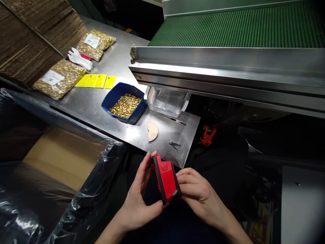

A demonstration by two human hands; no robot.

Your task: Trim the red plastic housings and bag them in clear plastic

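A red and black device [167, 179] is held tilted between both hands, in front of the table's near corner. My left hand [138, 200] grips its left side, thumb at the bottom edge and fingers at the upper edge. Against its right side my right hand [200, 193] has its fingers bent and pressed together. The device partly hides the fingertips of both hands. On the metal table beyond lie nail clippers [174, 145], a pale half-round disc [152, 131] and thin tweezers [175, 119]. A blue bin [108, 100] holds small gold pieces.
A green ribbed conveyor [236, 28] with a metal frame spans the upper right, above a clear tray [167, 101]. Bags of gold pieces [59, 78], white gloves [80, 59] and yellow labels [95, 81] lie at the back left. A plastic-lined box [66, 156] stands left.
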